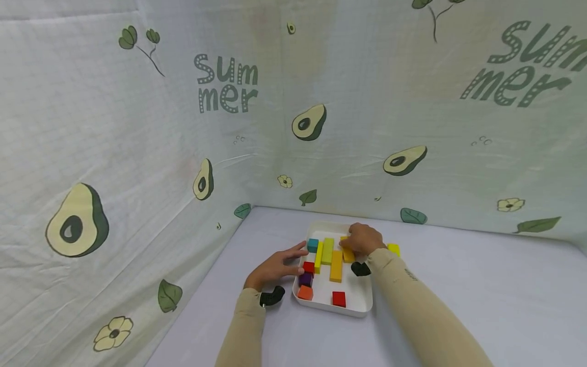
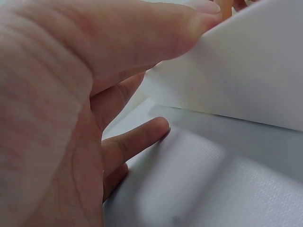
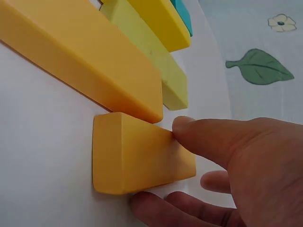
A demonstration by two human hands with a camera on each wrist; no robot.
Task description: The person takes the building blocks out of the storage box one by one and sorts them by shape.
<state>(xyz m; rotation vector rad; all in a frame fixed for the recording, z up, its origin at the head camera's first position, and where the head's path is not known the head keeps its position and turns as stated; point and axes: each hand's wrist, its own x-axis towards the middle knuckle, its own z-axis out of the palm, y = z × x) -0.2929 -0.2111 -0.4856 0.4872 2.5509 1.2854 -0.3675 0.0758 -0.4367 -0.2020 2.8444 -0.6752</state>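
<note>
Head view: your right hand (image 1: 363, 238) sits over the far side of the white tray (image 1: 355, 305) on the worktop (image 1: 481, 285), its grip pinching a small orange block (image 1: 347, 255). Your left hand (image 1: 275, 266) lies flat, fingers straight, against the tray's left edge, near the teal block (image 1: 313, 245).

L wrist view: thumb tip touches the tray wall (image 2: 246, 75); other fingers rest loose on the worktop.

R wrist view: thumb and fingers pinch the orange block (image 3: 137, 153), just beside a long orange bar (image 3: 80, 56) and a lime bar (image 3: 147, 52).
</note>
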